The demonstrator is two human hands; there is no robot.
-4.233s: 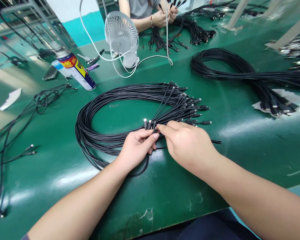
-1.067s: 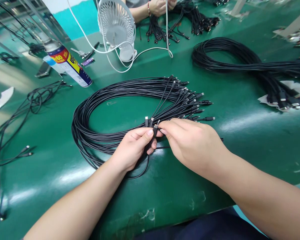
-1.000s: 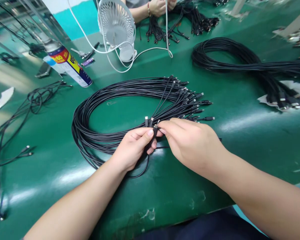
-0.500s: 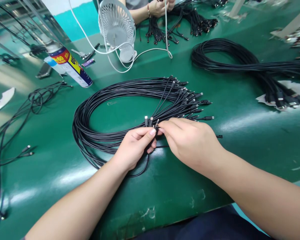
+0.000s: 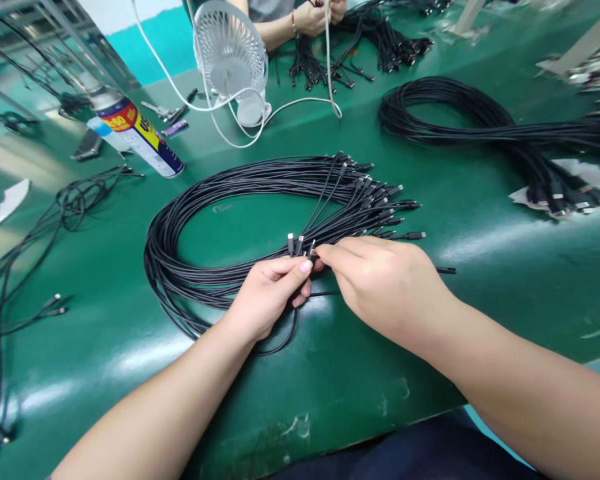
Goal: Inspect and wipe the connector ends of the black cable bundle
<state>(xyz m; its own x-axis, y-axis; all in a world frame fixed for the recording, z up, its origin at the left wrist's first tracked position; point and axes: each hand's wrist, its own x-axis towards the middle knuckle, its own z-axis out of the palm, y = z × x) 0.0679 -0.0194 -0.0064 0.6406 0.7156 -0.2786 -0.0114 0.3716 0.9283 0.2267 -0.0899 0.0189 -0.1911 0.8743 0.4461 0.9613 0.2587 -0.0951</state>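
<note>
My left hand (image 5: 267,290) is closed around the ends of a few black USB cables (image 5: 300,247), whose metal-tipped plugs point up past the thumb. Fingertips of my right hand (image 5: 387,280) are pinched together at the rightmost of these plugs; what sits between them, if anything, is too small to make out. Just behind both hands lies a large coil of black cables (image 5: 167,250) on the green table (image 5: 380,380), its many plug ends fanned out to the right. One loose cable end pokes out to the right from behind my right hand.
A white fan (image 5: 230,57) with a white cord stands at the back, left of a spray can (image 5: 135,127)'s far side. Another cable bundle (image 5: 425,107) lies back right. Loose cables (image 5: 75,200) trail on the left. Across the table a person's hands (image 5: 315,17) work over more cables.
My right fingertips have shifted very slightly at the plug. The whole view has drifted a little; my left hand keeps its hold on the cable ends.
</note>
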